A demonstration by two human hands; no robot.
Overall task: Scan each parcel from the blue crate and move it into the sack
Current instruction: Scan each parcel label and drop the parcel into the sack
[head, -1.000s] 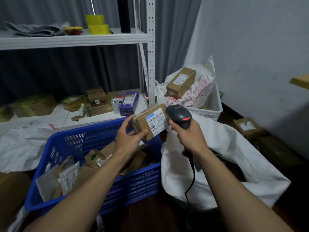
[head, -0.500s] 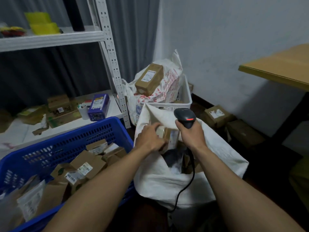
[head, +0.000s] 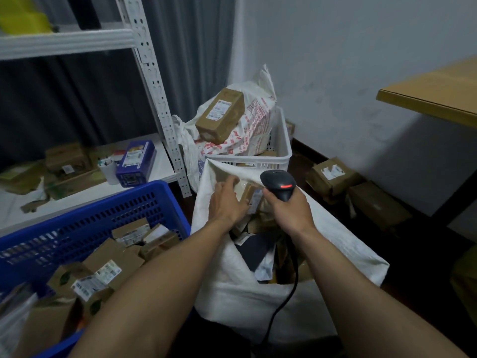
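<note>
The white sack (head: 338, 244) stands open at centre, with several parcels inside. My left hand (head: 227, 202) reaches into its mouth, fingers stretched out, touching a small brown labelled parcel (head: 252, 197) that lies among the others. My right hand (head: 290, 211) grips the black barcode scanner (head: 280, 186) over the sack, its red light on and its cable hanging down. To the left, the blue crate (head: 108, 215) holds several brown labelled parcels (head: 108, 270).
Behind the sack, a white basket (head: 280, 153) holds a printed bag with a brown box (head: 220, 115) on top. A white shelf rack (head: 154, 81) with a purple box (head: 135, 162) stands left. Cardboard boxes (head: 333, 174) lie on the floor under a wooden table (head: 436, 96) at right.
My left hand carried the parcel from in front of the scanner above the crate into the sack and its fingers have opened. The view swung right with both hands.
</note>
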